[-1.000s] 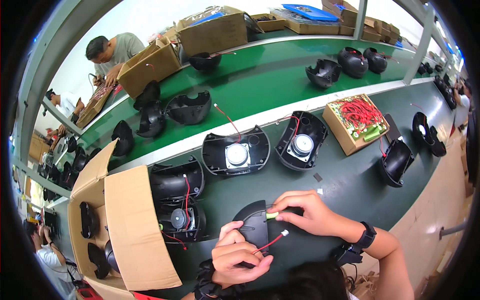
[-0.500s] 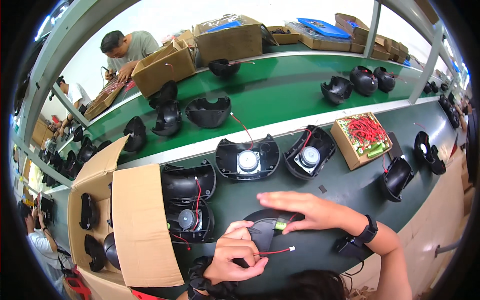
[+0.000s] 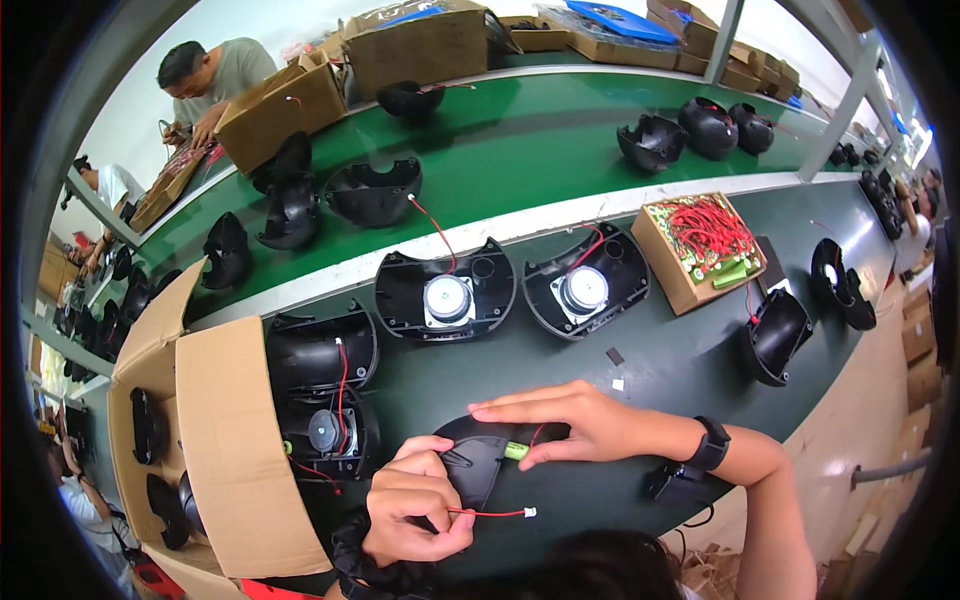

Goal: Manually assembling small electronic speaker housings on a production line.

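Grn bench (image 3: pixel 540 368): L hand (image 3: pixel 420 505) holds blk shell (image 3: pixel 480 470), R hand (image 3: pixel 570 420) at grn cyl (image 3: pixel 515 451).

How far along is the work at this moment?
Apparently done: two black shells on the bench already carry round speakers. In hand: the left hand holds a dark shell piece, with the right hand over it, thumb by a green cylinder. Probably left: settling that cylinder, which juts past the edge, and joining the loose white connector.

Blue tray (image 3: pixel 625 20) atop carton (image 3: pixel 618 52), beyond green belt (image 3: pixel 520 125).
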`<state>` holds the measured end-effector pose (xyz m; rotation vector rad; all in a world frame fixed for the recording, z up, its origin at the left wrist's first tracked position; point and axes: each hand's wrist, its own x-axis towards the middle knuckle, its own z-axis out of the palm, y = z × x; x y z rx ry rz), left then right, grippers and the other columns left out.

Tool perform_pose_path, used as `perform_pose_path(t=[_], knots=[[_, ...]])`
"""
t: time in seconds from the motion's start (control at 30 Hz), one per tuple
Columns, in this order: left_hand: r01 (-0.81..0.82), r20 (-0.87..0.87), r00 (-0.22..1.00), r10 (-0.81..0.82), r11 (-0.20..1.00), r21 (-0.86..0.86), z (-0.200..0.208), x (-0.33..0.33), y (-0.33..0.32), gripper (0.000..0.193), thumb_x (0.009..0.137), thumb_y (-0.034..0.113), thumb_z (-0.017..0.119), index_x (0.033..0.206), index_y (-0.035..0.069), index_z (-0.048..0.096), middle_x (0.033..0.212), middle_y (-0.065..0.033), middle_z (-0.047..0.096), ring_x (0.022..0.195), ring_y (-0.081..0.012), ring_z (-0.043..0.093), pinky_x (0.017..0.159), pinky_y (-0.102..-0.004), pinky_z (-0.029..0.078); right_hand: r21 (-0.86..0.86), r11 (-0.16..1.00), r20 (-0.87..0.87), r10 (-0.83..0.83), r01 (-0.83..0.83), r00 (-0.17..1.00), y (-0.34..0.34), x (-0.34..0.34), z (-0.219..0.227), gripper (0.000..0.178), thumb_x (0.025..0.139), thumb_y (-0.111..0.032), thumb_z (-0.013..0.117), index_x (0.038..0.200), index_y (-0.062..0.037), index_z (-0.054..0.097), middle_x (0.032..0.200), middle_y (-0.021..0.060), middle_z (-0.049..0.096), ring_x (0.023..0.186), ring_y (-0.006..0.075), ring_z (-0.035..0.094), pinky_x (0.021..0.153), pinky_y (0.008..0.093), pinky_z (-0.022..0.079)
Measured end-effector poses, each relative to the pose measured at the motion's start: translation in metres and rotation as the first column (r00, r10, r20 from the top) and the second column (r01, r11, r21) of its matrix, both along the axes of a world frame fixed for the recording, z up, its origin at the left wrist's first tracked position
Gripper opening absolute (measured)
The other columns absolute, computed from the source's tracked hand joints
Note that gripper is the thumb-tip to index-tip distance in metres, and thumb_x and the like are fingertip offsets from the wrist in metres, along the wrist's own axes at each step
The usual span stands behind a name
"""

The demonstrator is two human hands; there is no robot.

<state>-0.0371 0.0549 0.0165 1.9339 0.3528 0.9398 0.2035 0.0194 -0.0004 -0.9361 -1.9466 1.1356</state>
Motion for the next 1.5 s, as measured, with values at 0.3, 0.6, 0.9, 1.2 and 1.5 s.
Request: perform_pose_path(t=[0.3,0.6,0.9,1.2,1.5], knots=[[-0.160,0.001,0.987,0.160,0.983,0.091,-0.010,0.005,-0.015,0.024,0.054,0.001,0.063,0.043,0.014,0.046,0.050,0.0012,0.055,0.051,-0.0125,0.048,0.089,-0.0413,0.038,-0.149,0.936,-0.016,-0.326,0.320,0.945,-0.014,-0.005,-0.007,0.027,0.075,-0.021,0.077,0.086,-0.0033,0.061,0.083,0.0055,0.064,0.071,0.0136,0.059,0.061,0.0276,0.046],[-0.174,-0.028,0.984,0.179,0.977,0.126,-0.008,0.005,-0.018,0.024,0.052,0.001,0.061,0.042,0.013,0.043,0.051,0.0010,0.054,0.049,-0.0128,0.046,0.090,-0.0420,0.037,-0.430,0.860,-0.100,-0.347,0.274,0.932,-0.017,-0.012,-0.004,0.025,0.081,-0.022,0.072,0.077,-0.0001,0.061,0.069,0.0045,0.065,0.064,0.0080,0.059,0.057,0.0249,0.046],[-0.173,-0.039,0.983,0.181,0.972,0.160,-0.005,0.011,-0.018,0.027,0.050,0.000,0.062,0.043,0.014,0.040,0.049,0.0031,0.053,0.048,-0.0126,0.044,0.087,-0.0381,0.040,-0.297,0.889,-0.111,-0.394,0.347,0.913,-0.017,-0.018,-0.001,0.028,0.080,-0.023,0.073,0.075,0.0012,0.060,0.069,0.0089,0.065,0.060,0.0130,0.060,0.056,0.0280,0.048],[-0.089,0.003,0.996,0.089,0.992,0.089,-0.010,0.003,-0.017,0.025,0.050,0.000,0.062,0.042,0.013,0.043,0.050,0.0020,0.056,0.047,-0.0126,0.046,0.086,-0.0394,0.042,0.311,0.949,-0.054,-0.029,0.045,0.998,-0.004,0.001,0.013,0.062,0.071,-0.007,0.073,0.128,-0.0048,0.048,0.116,0.0148,0.054,0.103,0.0296,0.056,0.086,0.0381,0.049],[-0.015,-0.011,1.000,0.016,0.996,0.083,-0.007,0.007,-0.010,0.026,0.050,-0.001,0.061,0.042,0.014,0.040,0.049,0.0037,0.054,0.048,-0.0122,0.046,0.084,-0.0373,0.043,0.220,0.966,-0.120,-0.109,0.133,0.987,-0.008,-0.003,-0.005,0.048,0.072,-0.013,0.074,0.118,-0.0065,0.062,0.116,0.0106,0.063,0.102,0.0278,0.062,0.085,0.0350,0.053]])
